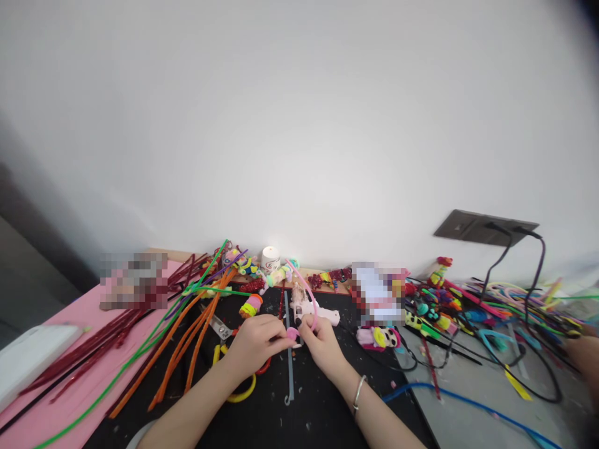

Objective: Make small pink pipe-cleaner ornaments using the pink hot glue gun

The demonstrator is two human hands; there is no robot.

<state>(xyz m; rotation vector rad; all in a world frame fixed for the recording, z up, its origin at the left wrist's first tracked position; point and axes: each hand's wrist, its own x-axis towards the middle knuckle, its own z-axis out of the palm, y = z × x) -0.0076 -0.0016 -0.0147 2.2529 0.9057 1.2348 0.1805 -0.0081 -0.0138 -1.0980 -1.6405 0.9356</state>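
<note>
My left hand is closed, its thumb and forefinger pinching a small pink piece whose exact shape is partly hidden. Close beside it, my right hand is closed on a pink pipe cleaner that arcs up and to the left. Whether the pink piece and the pipe cleaner are joined I cannot tell. Just beyond my right hand lies a pale pink glue gun. Under my hands, a thin grey strip rests on the black mat.
Orange pipe cleaners and dark red ones spread leftward. Scissors with yellow handles lie by my left wrist. A pipe-cleaner doll lies to the right, near black cables. Another person's hand shows at the right edge.
</note>
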